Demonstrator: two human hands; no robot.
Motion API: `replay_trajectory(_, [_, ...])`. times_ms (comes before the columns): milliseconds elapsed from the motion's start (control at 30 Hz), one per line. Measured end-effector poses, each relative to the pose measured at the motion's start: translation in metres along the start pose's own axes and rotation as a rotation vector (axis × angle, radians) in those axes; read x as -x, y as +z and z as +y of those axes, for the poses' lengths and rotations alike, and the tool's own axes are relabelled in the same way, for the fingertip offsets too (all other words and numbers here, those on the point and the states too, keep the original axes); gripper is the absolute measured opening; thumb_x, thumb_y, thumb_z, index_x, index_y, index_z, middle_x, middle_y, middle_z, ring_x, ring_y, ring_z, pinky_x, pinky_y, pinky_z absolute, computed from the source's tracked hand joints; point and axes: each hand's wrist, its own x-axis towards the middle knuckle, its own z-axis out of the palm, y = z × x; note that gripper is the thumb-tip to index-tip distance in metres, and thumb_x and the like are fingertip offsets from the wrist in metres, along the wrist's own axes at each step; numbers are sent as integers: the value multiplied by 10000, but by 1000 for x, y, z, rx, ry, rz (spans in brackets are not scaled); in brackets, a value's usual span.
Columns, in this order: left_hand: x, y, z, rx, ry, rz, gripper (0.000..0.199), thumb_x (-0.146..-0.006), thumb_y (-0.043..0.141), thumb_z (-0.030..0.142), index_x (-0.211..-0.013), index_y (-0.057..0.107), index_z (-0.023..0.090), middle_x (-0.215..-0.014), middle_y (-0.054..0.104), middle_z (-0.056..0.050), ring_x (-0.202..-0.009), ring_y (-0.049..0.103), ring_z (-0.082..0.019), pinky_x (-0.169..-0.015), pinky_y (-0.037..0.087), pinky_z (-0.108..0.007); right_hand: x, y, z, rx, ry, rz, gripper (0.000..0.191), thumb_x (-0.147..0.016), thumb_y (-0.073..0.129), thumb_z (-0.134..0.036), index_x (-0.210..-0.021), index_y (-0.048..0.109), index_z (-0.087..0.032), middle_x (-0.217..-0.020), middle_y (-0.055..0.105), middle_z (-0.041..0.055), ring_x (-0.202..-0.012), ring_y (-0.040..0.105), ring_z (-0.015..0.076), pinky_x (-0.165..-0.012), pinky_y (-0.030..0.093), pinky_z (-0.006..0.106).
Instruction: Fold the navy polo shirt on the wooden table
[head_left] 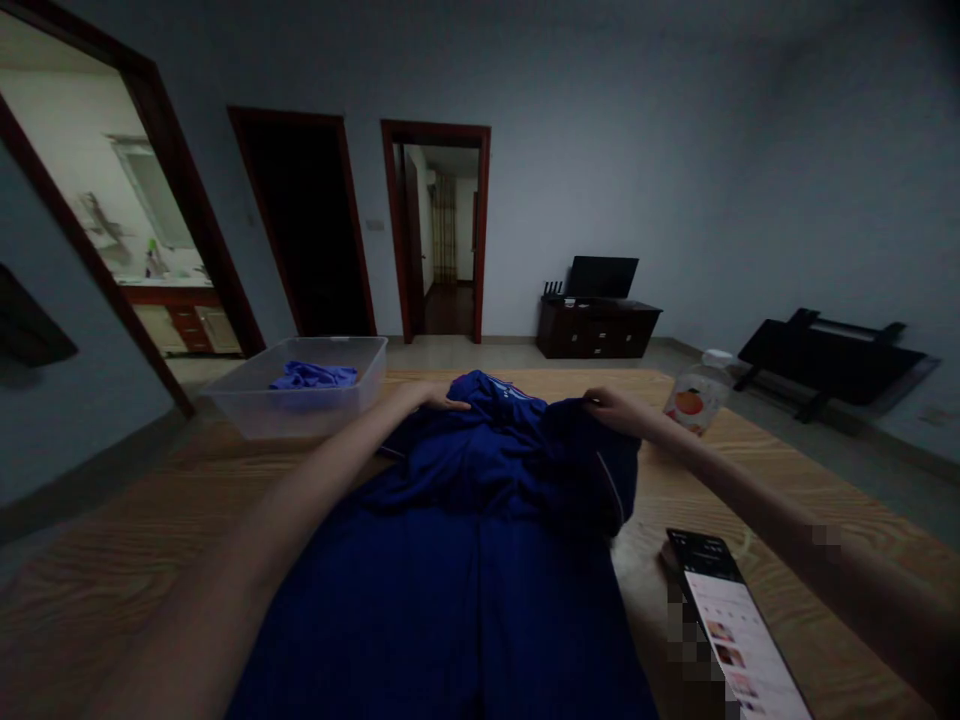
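Blue garment (480, 520) lying spread on wooden table (150, 520); left hand (435, 398) pressing flat, open, on its far edge, right hand (611, 408) pinching the fabric. Folding step looks underway; next move likely needs an even pull, clear of the phone (739, 640).

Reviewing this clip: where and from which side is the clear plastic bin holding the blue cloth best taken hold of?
Probably by the rim of the clear plastic bin, a hand on each short end, coming from above. Its out-turned lip gives a grip, and it sits upright on the wooden table left of the left hand.
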Motion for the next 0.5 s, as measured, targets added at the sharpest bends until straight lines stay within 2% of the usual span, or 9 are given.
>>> replay_trajectory(133, [24, 3, -13, -115, -117, 86, 386, -1035, 724, 392, -1358, 671, 186, -1382, 681, -116, -1191, 700, -279, -1008, 615, -501, -4, -6, 11, -237, 38, -27, 301, -1071, 692, -380, -1288, 683, -172, -1211, 726, 79, -984, 735, 207, -850, 652, 389])
replay_trajectory(300, [38, 0, -15, -206, -277, 242, 396, -1040, 718, 396, -1367, 664, 179, -1385, 678, -124, -1193, 700, -280, -1007, 615, -505, -2, 10, -13, -565, -37, -70, 404, -1040, 702, -344, -1394, 584, -191, -1138, 778, 108, -833, 767, 198, -681, 663, 320])
replay_trajectory(433, [45, -12, -12, -213, -317, 346, 380, -1043, 714, 398, -1352, 671, 180, -1354, 693, -116, -1162, 712, -269, -986, 624, -490, 0, 23, -38, -718, -167, -106, 447, -1054, 652, -341, -1466, 508, -241, -1244, 795, 131, -885, 801, 207, -775, 700, 359])
replay_trajectory(500, [51, -21, -8, -207, -300, 411, 390, -1047, 708, 403, -1362, 665, 177, -1362, 691, -117, -1175, 709, -274, -1004, 616, -505, 1, 26, -42, -714, -210, -134, 407, -1083, 608, -350, -1467, 531, -241, -1284, 788, 133, -943, 809, 211, -842, 697, 379])
